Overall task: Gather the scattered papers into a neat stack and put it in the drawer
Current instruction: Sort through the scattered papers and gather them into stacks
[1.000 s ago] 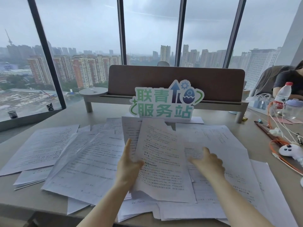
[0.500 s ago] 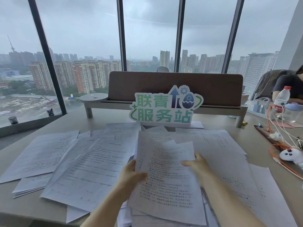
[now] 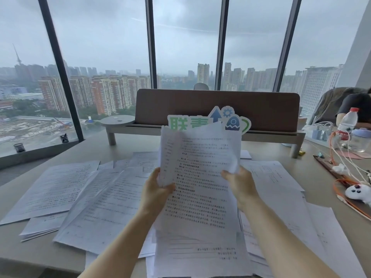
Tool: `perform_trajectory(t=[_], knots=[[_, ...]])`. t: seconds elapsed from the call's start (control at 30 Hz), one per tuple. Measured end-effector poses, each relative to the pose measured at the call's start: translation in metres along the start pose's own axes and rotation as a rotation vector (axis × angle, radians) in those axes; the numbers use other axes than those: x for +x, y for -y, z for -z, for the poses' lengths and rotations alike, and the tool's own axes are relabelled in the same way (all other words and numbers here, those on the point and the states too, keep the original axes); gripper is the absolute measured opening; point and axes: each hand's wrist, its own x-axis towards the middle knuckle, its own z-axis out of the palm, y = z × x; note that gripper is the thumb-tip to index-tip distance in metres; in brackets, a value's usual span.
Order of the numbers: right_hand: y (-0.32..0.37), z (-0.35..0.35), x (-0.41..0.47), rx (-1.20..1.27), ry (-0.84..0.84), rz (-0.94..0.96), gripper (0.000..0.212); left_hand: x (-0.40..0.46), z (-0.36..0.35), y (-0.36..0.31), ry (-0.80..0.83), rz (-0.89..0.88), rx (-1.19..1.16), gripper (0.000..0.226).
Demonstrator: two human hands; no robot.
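Centre frame, both hands — left hand (image 3: 155, 189), right hand (image 3: 240, 182) — are gripping a raised sheaf of papers (image 3: 198, 177); should be squaring edges before collecting the loose sheets (image 3: 100, 199) covering the tabletop (image 3: 124, 149).

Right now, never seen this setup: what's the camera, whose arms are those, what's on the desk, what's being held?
There is no machine here. One wide-angle camera sits on a person's head and looks forward and down, so the two bare arms are the wearer's own. The left hand and right hand each grip a side of a raised bundle of printed papers, which partly hides a green-lettered sign. More loose sheets lie scattered on the grey desk. At the far right lie a water bottle, cables and a white controller. Behind stand a brown divider and windows onto a city. No drawer is in view.
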Motion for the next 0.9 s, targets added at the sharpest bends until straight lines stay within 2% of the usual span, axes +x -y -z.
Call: perform_trajectory(t=[0.07,0.23,0.3,0.37,0.43,0.57,0.7,0.83,0.9], knots=[[0.017,-0.003,-0.003,0.069,-0.025,0.079,0.026,0.004,0.001,-0.016,-0.029,-0.058,0.004,0.049],[0.062,-0.005,-0.014,0.204,-0.026,0.291,0.022,0.015,0.007,-0.054,-0.098,-0.234,-0.098,0.088],[0.075,-0.007,-0.019,0.248,-0.029,0.374,0.026,0.015,0.008,-0.065,-0.137,-0.312,-0.110,0.090],[0.079,-0.009,-0.022,0.280,-0.014,0.427,0.028,0.013,0.008,-0.071,-0.170,-0.365,-0.118,0.080],[0.072,-0.011,-0.025,0.267,0.024,0.428,0.029,0.010,0.005,-0.065,-0.163,-0.341,-0.137,0.065],[0.029,-0.017,-0.030,0.198,0.105,0.324,0.034,0.006,0.002,-0.023,-0.058,-0.131,-0.164,0.048],[-0.004,-0.020,-0.031,0.082,0.117,0.233,0.029,-0.002,-0.003,0.011,0.011,0.034,-0.048,0.011],[-0.006,-0.017,-0.032,0.107,0.257,0.200,0.024,-0.001,0.002,0.019,-0.067,0.083,-0.001,0.020],[-0.007,-0.010,-0.026,0.013,0.214,0.176,0.022,0.003,0.010,0.018,-0.115,0.101,-0.025,0.018]])
